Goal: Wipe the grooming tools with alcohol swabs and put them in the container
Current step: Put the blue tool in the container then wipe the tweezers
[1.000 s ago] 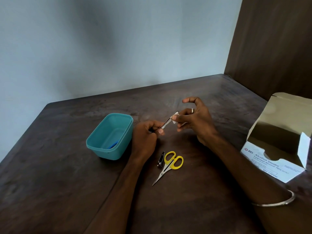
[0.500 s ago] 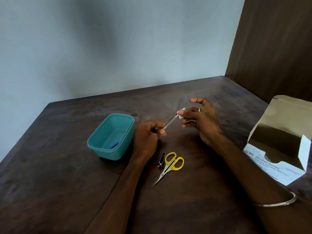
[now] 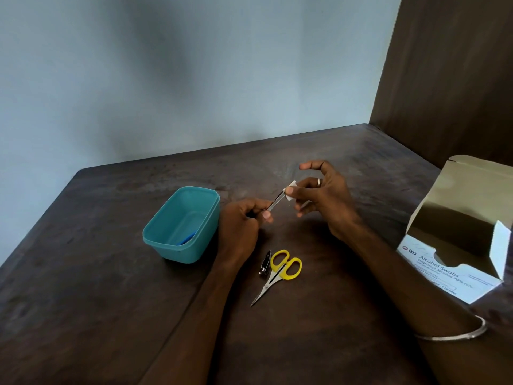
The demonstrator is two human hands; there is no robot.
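My left hand grips the near end of slim metal tweezers, which point up and to the right. My right hand pinches a small white alcohol swab around the tweezers' tip. A teal plastic container stands just left of my left hand, with a blue item lying inside it. On the table in front of my hands lie yellow-handled scissors and, touching their left side, a small metal nail clipper.
An open white box of alcohol swabs stands at the right edge of the dark wooden table. A pale wall runs behind the table and a brown panel rises at the back right.
My right hand slid the swab along the tweezers toward their tip, then slightly back. My left hand kept its grip and stayed in place.
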